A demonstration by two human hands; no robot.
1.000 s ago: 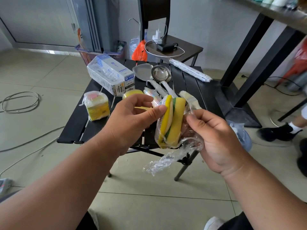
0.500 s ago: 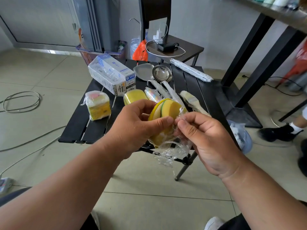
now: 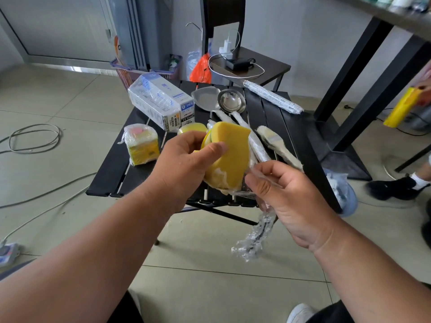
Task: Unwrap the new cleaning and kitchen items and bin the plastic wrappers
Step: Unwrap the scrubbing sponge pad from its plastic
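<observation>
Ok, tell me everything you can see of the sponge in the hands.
The sponge is yellow foam with a thin green layer at its left edge, rounded in outline, with its broad face to the camera. It is held above the table. The left hand grips it, thumb across the face. Clear wrap clings to its lower edge; the right hand pinches that wrap, whose loose tail hangs down.

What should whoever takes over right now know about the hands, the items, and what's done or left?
Left hand: grips the yellow sponges, mostly bare.
Right hand: pinches the clear plastic wrapper, which trails down and clings to the sponges' lower edge.
On the black table, wrapped: sponge pack, boxes, spatula, ladle, brush, long roll.
Done: sponges nearly unwrapped.
Left: pull the wrapper free, bin it, unwrap the rest.
</observation>
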